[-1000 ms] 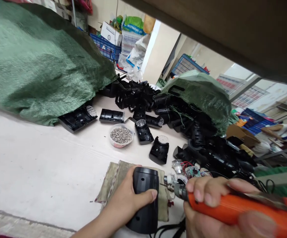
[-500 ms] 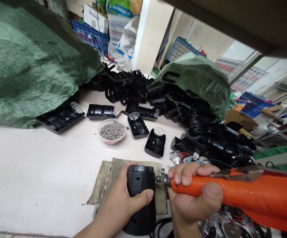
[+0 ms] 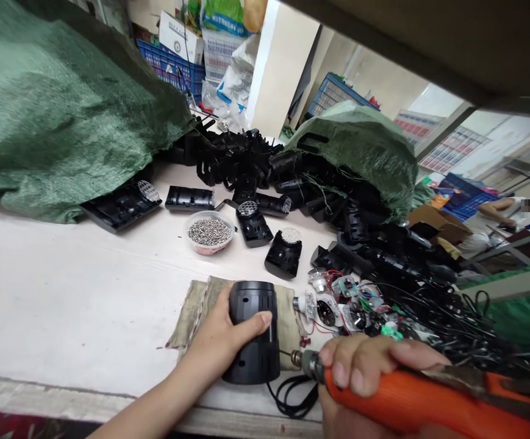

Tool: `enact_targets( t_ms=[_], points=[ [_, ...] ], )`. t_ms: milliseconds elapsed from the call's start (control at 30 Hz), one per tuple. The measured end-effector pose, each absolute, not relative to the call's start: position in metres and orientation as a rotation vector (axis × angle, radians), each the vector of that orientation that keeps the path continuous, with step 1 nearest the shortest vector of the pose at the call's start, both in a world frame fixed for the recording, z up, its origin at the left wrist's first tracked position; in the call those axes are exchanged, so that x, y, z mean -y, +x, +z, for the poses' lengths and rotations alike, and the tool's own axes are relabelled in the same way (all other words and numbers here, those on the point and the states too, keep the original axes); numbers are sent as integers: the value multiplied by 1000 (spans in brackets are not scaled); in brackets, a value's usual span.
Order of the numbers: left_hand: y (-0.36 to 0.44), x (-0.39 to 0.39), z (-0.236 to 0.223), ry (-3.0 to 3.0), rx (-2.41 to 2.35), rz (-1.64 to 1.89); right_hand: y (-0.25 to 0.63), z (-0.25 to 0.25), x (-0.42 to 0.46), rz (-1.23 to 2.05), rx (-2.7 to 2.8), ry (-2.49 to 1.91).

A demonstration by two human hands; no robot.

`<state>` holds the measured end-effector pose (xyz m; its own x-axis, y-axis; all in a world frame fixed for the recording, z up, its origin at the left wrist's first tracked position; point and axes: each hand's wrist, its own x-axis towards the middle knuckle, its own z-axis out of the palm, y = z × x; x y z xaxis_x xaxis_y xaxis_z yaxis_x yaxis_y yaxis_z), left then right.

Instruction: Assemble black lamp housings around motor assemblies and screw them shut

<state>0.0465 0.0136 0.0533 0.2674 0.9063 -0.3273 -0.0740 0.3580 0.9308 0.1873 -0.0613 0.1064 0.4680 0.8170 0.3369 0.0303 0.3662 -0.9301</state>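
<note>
Black plastic housing (image 3: 255,356) over cloth (image 3: 287,323), likely for cushioning; your left hand (image 3: 222,335) grips it, apparently as a brace against the orange electric screwdriver (image 3: 406,402) gripped in your right hand (image 3: 368,363).

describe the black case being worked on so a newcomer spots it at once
On the white table, find the olive cloth near the front edge. The black case is over it, gripped by the left hand, with the orange screwdriver in the right hand aimed at its side. Unlike the black shells scattered farther back, this one is held in a hand.
</note>
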Motion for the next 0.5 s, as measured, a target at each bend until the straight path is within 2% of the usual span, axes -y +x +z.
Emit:
enact_targets(
  t_ms=[133,500],
  points=[
    [50,-9,50,959,-1086,893,175,88,47,599,872,-776],
    [51,-5,55,754,-1021,864,184,86,53,639,874,-733]
  ],
)
